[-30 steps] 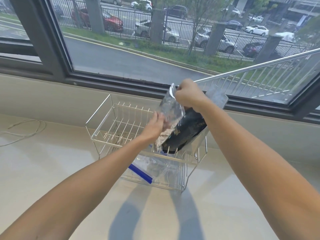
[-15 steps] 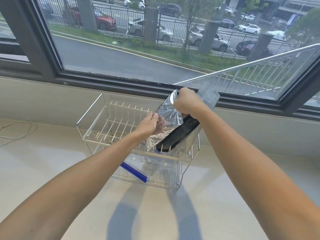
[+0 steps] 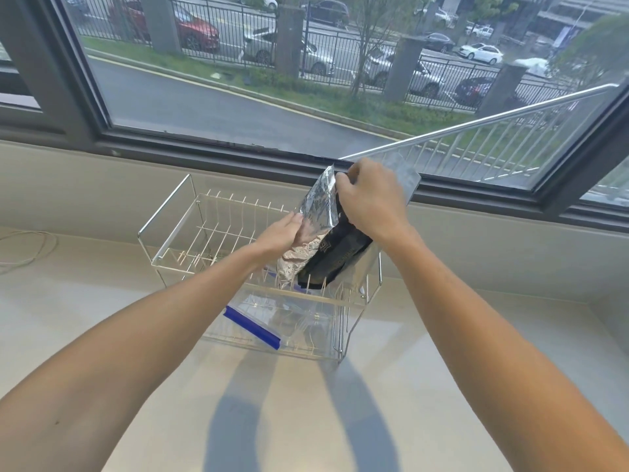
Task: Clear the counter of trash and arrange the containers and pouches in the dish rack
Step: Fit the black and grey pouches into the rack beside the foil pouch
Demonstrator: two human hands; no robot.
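pouches tipped upright since prev | R hand grips black pouch | L hand holds foil pouch

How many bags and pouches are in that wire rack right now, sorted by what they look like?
Silver foil pouch: 1, upper tier, held by left hand
Black pouch: 1, upper tier, under right hand
Grey pouch: 1, behind the black one
Clear zip bag with blue strip: 1, lower tier of dish rack
Total: 4 that I can tell apart
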